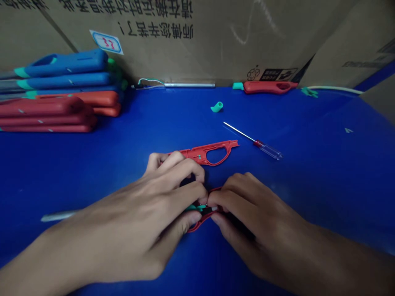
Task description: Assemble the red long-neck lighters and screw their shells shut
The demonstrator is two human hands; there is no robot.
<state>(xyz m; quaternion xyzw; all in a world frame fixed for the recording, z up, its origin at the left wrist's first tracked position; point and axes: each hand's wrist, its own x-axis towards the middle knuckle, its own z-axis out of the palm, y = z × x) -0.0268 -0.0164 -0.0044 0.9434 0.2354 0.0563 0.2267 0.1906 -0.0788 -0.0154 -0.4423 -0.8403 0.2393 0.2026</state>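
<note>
My left hand (145,213) and my right hand (249,213) meet at the middle of the blue table, pinching a thin red plastic casing piece (199,227) with a teal part (194,208) at its end. Much of that piece is hidden by my fingers. A silver metal rod (58,216) runs out from beneath my left hand. My left fingers also lie on the end of a second red plastic casing half (212,154), which has an oval opening. A small screwdriver with a clear handle (262,144) lies to the right of that half, apart from both hands.
A teal plastic cap (217,107) lies on the blue table (321,164). Along the back are a finished red tool (270,87), a metal rod (189,85) and thin wires (149,82). Stacked blue and red tools (58,90) stand at back left, before cardboard boxes (185,37).
</note>
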